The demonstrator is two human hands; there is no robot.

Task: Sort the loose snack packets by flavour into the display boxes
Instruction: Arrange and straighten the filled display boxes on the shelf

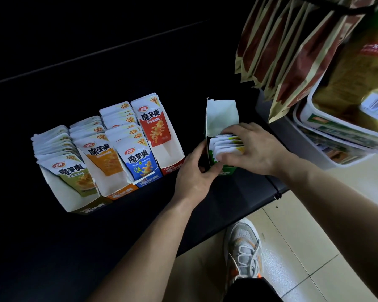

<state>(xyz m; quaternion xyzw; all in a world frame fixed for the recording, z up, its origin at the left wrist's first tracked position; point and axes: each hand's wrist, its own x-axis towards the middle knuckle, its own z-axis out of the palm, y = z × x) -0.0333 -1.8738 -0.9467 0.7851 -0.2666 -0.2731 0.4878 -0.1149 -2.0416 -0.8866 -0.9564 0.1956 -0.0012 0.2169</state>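
Here, a green display box [220, 114] stands upright on the black tabletop [96, 236], just past the middle of the view toward one o'clock, its white back flap raised. The left hand [194, 173] grips the box's near corner at its seven o'clock side, fingers [212, 171] curled round the lower front edge. The right hand [253, 147] comes in from four o'clock and lies over a bunch of white packets [226, 142] standing inside the box. Its fingers [234, 129] bend over the packet tops and the thumb presses the front one, so the bunch is pinched between them.

At nine o'clock from this box, well apart from it, four more boxes stand side by side in a row, each filled with upright packets: an olive box [74, 199], an orange box [118, 188], a blue box [148, 179] and a red box [172, 164].

At two o'clock brown-and-cream bags [292, 51] hang in a bunch above white tubs [327, 118]. At five o'clock a grey shoe [244, 247] rests on the pale tiled floor [314, 236].
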